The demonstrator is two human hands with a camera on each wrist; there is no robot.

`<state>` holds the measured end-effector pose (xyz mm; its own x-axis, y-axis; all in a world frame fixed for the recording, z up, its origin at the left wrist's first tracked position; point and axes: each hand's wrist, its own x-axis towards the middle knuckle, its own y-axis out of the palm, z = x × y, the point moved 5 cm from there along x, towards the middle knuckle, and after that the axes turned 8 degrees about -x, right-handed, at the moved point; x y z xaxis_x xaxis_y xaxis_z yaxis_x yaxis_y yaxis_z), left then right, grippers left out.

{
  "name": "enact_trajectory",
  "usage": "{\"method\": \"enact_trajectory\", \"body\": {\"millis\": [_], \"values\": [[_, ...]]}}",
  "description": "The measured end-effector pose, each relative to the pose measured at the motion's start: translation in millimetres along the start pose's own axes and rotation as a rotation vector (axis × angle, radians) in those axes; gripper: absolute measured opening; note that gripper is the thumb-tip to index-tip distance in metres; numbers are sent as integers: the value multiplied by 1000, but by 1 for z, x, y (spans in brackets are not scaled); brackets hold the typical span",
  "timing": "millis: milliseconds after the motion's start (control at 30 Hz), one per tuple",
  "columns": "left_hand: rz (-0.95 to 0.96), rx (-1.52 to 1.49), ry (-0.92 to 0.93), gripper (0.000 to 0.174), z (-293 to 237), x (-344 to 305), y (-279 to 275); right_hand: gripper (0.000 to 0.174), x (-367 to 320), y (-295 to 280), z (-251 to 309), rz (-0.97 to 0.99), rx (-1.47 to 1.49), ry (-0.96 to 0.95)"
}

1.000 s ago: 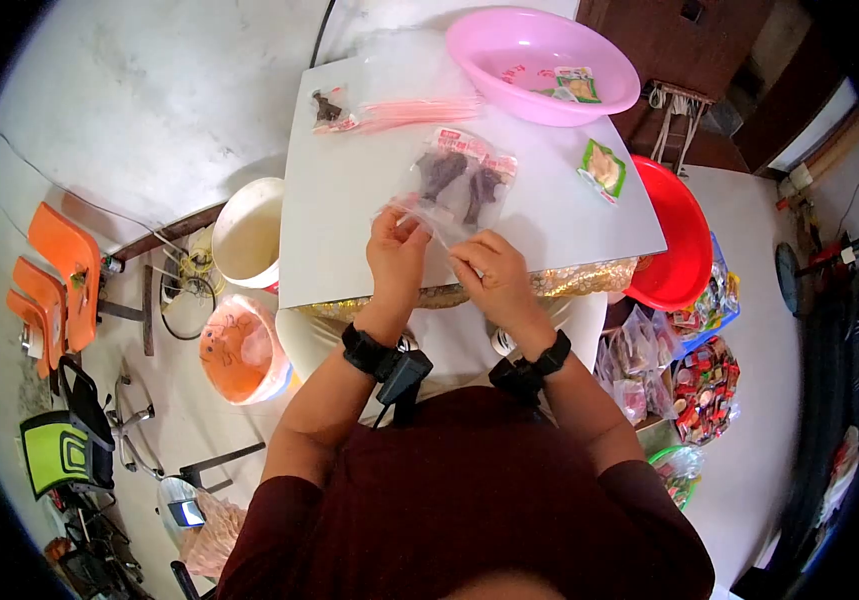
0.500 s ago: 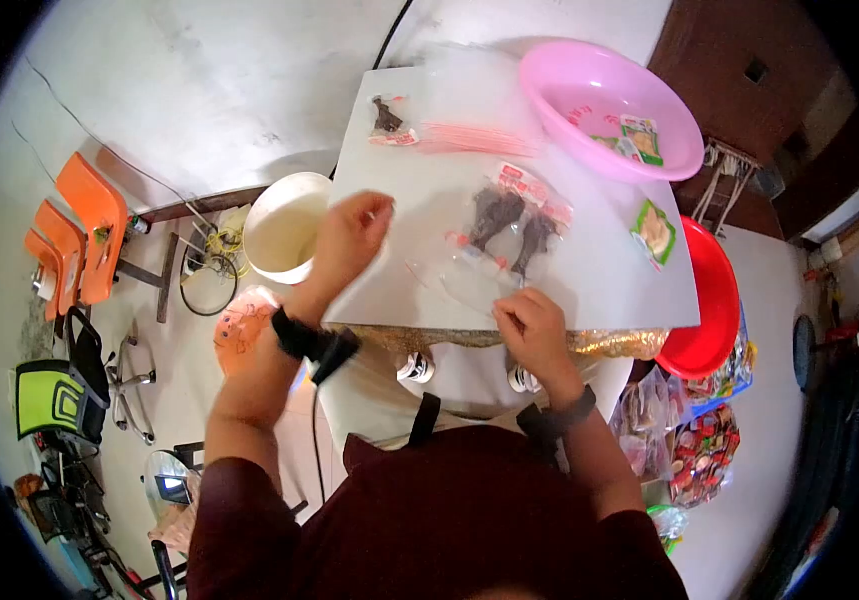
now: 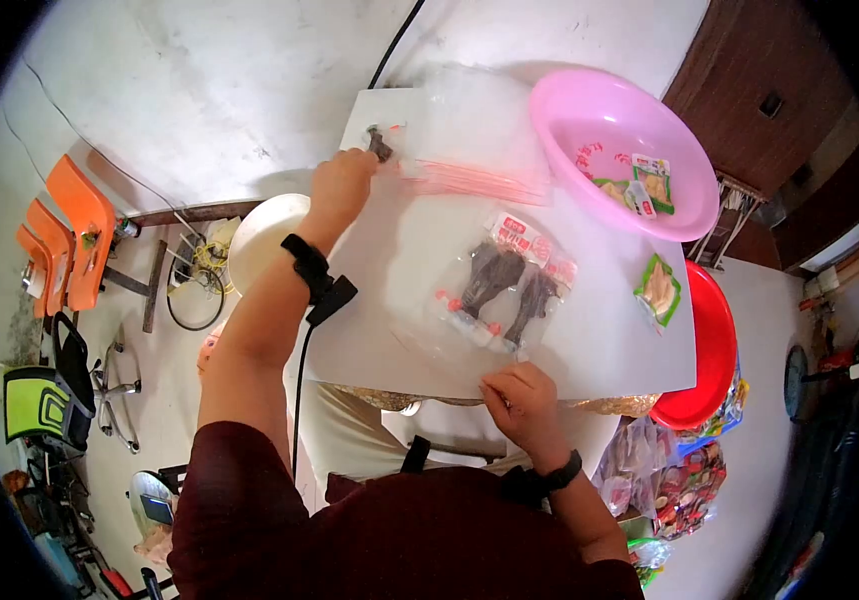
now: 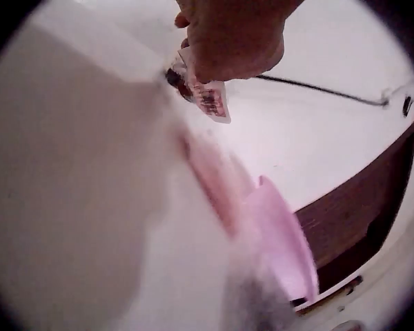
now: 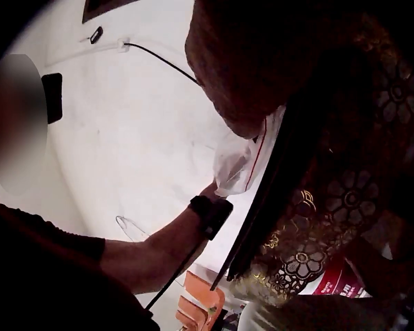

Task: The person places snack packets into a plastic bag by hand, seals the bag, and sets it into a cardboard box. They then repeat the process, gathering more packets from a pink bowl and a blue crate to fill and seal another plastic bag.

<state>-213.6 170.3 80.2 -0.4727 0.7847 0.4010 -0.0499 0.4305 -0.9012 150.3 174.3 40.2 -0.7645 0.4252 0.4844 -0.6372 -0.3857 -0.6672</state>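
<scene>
My left hand (image 3: 342,190) is at the table's far left corner, its fingers on a small clear packet (image 3: 379,145) with dark contents. In the left wrist view that hand (image 4: 234,41) grips the packet (image 4: 210,100), fingertips partly hidden. At the near edge my right hand (image 3: 524,408) pinches the lower edge of a large clear bag (image 3: 469,335). Two dark pieces (image 3: 494,280) under red-and-white labels lie at the bag, inside or on top I cannot tell. The right wrist view shows the hand (image 5: 241,69) dark against the bag's red-lined edge (image 5: 238,165).
A stack of clear bags with pink edges (image 3: 479,180) lies at the back of the table (image 3: 609,360). A pink basin (image 3: 589,190) holds several green packets; another green packet (image 3: 659,290) lies beside it. Below the right edge stands a red basin (image 3: 704,350); a white bucket (image 3: 254,240) is left.
My left hand has let go of the large bag and moved up and left to the small packet. My right hand stays at the bag's near edge. The head view has shifted.
</scene>
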Motion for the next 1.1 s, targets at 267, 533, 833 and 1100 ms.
{"method": "enact_trajectory", "body": {"millis": [267,533,833,1100], "values": [[-269,-874,-245,7,26,-34,-120,19,-2,-4,3,-15,35,14],[68,-1383,-218,6,-55,-125,-186,32,22,-24,65,-36,343,108],[159,-1687,-414,23,-90,-179,-136,30,14,28,97,284,827,325],[360,-1744,-410,35,-105,-257,-83,23,9,31,87,68,999,413]]}}
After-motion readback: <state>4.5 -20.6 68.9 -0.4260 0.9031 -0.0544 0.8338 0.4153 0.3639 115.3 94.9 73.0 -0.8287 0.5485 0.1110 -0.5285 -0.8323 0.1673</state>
